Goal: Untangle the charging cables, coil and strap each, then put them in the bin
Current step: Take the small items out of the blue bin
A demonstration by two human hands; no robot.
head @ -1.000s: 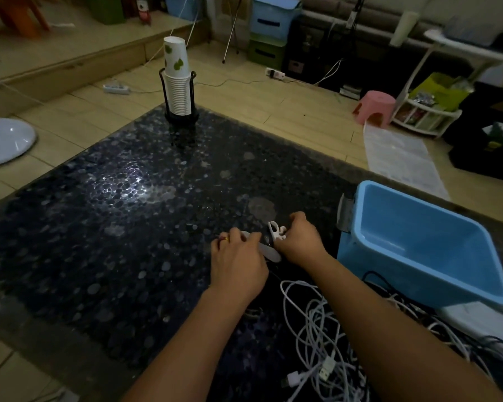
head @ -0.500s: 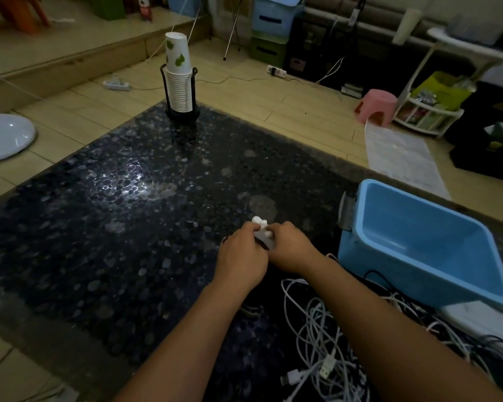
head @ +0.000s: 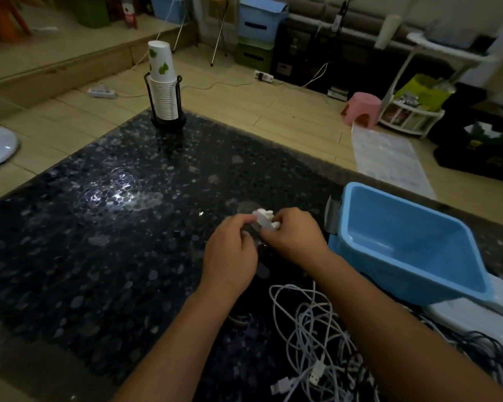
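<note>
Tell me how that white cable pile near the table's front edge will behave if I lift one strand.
The tangled white cables look thin and floppy, so a strand would likely sag. Loops cross each other, so lifting one probably drags others. The loose USB plugs may snag on neighbouring loops.

Dark pebbled table (head: pixel 99 227): cup holder (head: pixel 164 97), blue bin (head: pixel 404 242), apparently tangled cables (head: pixel 311 338).
</note>
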